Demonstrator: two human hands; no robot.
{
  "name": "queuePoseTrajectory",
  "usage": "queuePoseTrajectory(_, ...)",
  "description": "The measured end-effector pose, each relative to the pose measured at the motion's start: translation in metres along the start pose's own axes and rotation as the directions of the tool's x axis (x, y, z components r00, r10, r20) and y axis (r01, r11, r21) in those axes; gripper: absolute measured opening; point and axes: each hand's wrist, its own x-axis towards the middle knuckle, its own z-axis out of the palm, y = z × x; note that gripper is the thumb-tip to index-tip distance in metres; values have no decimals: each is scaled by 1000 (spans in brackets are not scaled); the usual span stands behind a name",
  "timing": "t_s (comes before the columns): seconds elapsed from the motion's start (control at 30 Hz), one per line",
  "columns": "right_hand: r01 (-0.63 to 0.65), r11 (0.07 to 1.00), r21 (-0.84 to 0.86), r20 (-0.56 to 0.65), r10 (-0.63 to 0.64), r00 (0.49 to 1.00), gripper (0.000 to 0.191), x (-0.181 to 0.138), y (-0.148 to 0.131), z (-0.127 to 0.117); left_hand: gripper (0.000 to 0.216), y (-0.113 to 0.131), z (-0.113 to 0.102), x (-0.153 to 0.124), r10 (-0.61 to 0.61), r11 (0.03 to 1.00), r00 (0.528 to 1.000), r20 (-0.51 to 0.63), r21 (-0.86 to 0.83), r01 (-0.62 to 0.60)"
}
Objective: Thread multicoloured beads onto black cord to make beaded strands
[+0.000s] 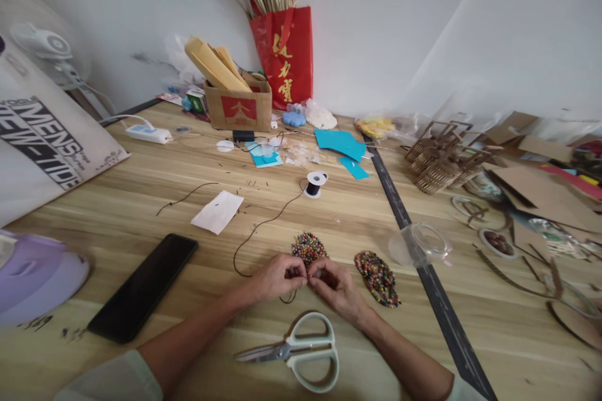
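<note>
My left hand [278, 277] and my right hand [333, 284] meet at the fingertips over the wooden table [141, 213], both pinched closed around a thin black thread [263, 225]. The thread runs back from my fingers in a loop to a small white spool [315, 183]. Just beyond my fingers lies a pile of small multicoloured beads [308, 245]. A second bead pile [377, 278] lies right of my right hand. Whether a bead sits between my fingertips is too small to make out.
Scissors [301, 351] with pale green handles lie near my wrists. A black phone [143, 286] rests at left, a clear plastic cup [420, 243] on its side at right. A cardboard box [239, 106], red bag [283, 56], blue paper [341, 143] and cardboard scraps [536, 188] crowd the far side.
</note>
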Motion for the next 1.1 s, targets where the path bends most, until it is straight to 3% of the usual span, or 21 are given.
queuePoseTrajectory(0.43, -22, 1000, 16, -8, 22, 1000, 26, 1, -1, 1, 7, 2, 2, 1, -21, 989, 1000, 18, -147, 23)
queuePoseTrajectory(1.1, -55, 997, 60, 11, 54, 998, 22, 0, 2, 0, 4, -5, 2, 2, -11, 992, 1000, 18, -122, 13)
